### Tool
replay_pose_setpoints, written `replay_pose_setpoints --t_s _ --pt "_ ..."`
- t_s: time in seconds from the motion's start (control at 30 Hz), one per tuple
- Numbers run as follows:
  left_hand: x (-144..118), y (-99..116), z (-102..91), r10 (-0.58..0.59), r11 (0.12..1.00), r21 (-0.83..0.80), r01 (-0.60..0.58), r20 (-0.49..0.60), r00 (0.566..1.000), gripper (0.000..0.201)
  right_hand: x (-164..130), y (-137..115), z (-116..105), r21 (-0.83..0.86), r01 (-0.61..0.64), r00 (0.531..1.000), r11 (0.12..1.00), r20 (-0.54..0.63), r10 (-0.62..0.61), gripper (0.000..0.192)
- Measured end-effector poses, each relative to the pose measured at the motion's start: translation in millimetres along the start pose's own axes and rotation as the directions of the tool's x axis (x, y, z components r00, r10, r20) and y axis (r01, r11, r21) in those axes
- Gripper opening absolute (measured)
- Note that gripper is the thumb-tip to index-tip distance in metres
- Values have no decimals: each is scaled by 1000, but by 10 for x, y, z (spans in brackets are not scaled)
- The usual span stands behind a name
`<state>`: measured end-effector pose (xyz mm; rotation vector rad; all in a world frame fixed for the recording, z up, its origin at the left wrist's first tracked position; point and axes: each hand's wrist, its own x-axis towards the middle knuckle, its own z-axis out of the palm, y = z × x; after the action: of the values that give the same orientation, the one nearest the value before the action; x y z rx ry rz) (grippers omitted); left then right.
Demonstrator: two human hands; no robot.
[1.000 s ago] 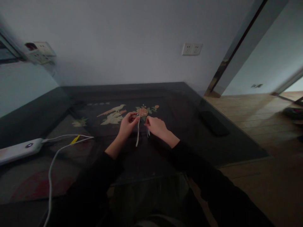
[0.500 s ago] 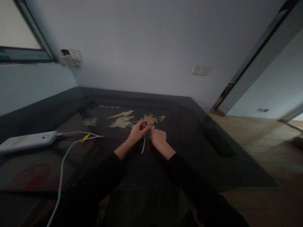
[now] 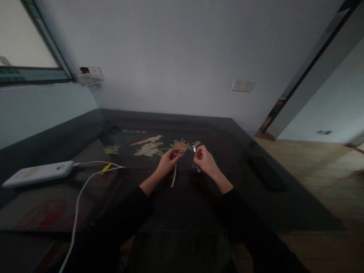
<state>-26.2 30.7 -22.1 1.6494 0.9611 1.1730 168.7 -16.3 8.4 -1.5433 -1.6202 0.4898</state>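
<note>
My left hand (image 3: 167, 161) is closed in a pinch on a small shiny metal piece (image 3: 179, 152), most of it hidden by the fingertips. A thin white strip (image 3: 174, 177) hangs below these fingers; whether it joins the metal piece I cannot tell. To the right, apart from it, my right hand (image 3: 205, 161) grips a small silver metal tool (image 3: 195, 149). This tool shows above and below the fingers, with a short crosswise part at its top; its exact kind is unclear. Both hands are over the dark table (image 3: 182, 204), near its printed flower picture (image 3: 180, 146).
A white power bank (image 3: 40, 173) lies at the left, with a white cable (image 3: 76, 206) and a yellow tag (image 3: 105, 168). A dark flat object (image 3: 267, 173) rests at the right of the table. Wall sockets (image 3: 242, 85) are behind.
My hands were together over the metal things; now they are apart. The right hand has moved right with the silver tool. The view has shifted slightly.
</note>
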Motion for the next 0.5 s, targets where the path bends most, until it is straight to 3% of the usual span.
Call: replay_pose_setpoints --t_s 0.1,0.23,0.37,0.5 --pt "-36 61 16 3 999 -49 -2 26 1000 36 -40 126 -92 283 14 1000 959 0 -15 29" --pt "-74 145 20 -14 996 -85 20 60 998 39 -114 113 -146 545 -153 988 824 92 122 40" --pt "-83 211 -12 -4 992 -127 14 79 997 41 -151 32 -149 657 -336 942 675 215 259 35" --pt "-60 237 -59 17 990 -141 -9 59 998 41 -139 50 -109 672 -384 923 633 255 289 24"
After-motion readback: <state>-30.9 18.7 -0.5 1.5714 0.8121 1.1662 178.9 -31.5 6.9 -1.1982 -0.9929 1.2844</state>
